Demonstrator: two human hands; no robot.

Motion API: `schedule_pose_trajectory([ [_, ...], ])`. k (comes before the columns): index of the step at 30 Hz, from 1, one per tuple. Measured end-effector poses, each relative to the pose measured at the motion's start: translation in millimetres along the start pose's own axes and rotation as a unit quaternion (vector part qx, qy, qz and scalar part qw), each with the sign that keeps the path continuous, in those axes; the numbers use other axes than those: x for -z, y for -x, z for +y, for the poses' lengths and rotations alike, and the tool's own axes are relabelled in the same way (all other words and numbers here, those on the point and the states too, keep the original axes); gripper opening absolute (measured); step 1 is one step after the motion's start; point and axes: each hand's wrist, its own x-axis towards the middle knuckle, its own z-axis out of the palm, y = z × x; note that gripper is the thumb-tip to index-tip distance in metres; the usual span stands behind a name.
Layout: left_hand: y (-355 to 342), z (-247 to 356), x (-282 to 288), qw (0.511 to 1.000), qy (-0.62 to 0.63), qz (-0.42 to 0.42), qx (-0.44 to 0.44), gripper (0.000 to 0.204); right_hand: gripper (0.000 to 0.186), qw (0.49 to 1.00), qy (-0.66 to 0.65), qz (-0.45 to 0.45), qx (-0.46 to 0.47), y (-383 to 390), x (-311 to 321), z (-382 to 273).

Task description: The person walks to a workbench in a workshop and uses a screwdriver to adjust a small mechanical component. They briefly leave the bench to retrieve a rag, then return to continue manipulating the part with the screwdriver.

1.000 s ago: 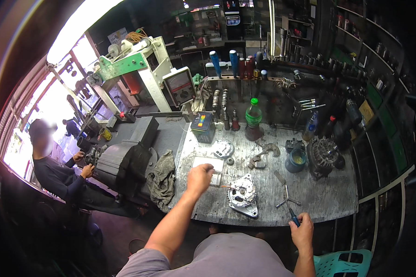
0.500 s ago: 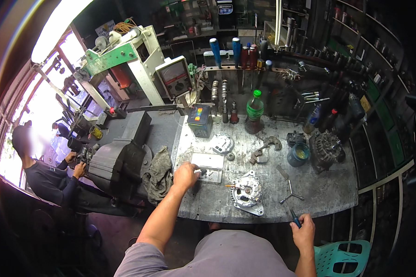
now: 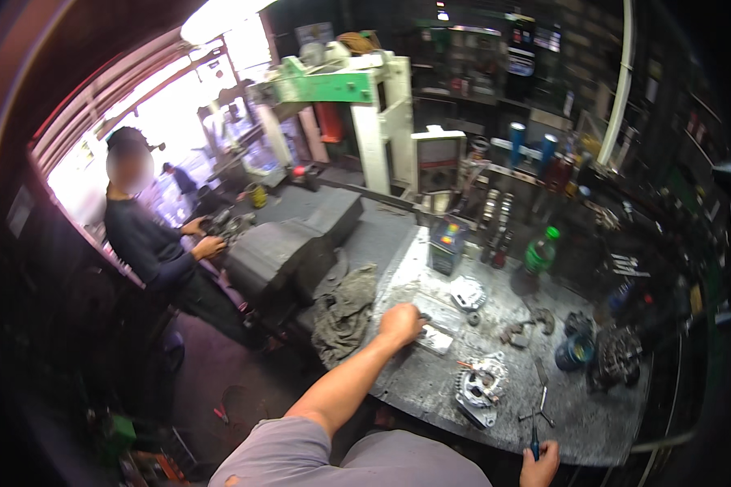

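My left hand (image 3: 400, 323) is closed over the left part of a shallow pale tray (image 3: 437, 341), its fingertips on something small and dark that I cannot make out. My right hand (image 3: 540, 464) grips a blue-handled screwdriver (image 3: 534, 441) at the bench's front edge. Between my hands lies a silver alternator housing (image 3: 481, 381) with an orange-coloured thin piece at its side. Beside it are a three-way wrench (image 3: 536, 415) and a flat scraper (image 3: 542, 372). A round silver cover (image 3: 469, 294) rests behind the tray.
A co-worker (image 3: 146, 235) works at a large dark machine (image 3: 272, 256) on the left. A rag (image 3: 341, 312) hangs beside the tray. Along the back stand a battery (image 3: 447, 243), a green-capped bottle (image 3: 540, 256) and tools; a blue container (image 3: 574, 351) sits right.
The view has swung left, so the bench appears lower and further right. My left hand has shifted left over the tray; my right hand still holds the screwdriver.
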Motion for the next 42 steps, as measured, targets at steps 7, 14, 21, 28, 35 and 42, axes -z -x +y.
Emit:
schedule_pose_trajectory([
  [7, -28, 4, -11, 1.000, 0.015, 0.024, 0.010, 0.031, 0.041, 0.999, 0.003, -0.040, -0.012, -2, 6, -11],
  [14, 12, -48, -7, 0.991, 0.073, 0.111, 0.027, 0.033, 0.034, 1.000, 0.009, -0.003, 0.002, -9, 1, -6],
  [21, 35, -75, 2, 0.989, 0.072, 0.123, 0.029, 0.026, 0.040, 0.999, -0.036, 0.018, 0.006, -10, -11, -5],
  [28, 39, -64, 0, 0.990, 0.078, 0.116, -0.008, 0.025, 0.038, 0.998, -0.059, 0.005, 0.002, -13, -8, -23],
  [35, 19, -45, -14, 0.995, 0.011, 0.082, -0.053, 0.027, 0.038, 0.998, -0.056, 0.008, -0.003, -5, -12, -13],
  [42, 5, -32, -28, 0.990, -0.097, 0.074, -0.075, 0.025, 0.039, 0.997, -0.074, 0.018, -0.022, 2, -11, -8],
])
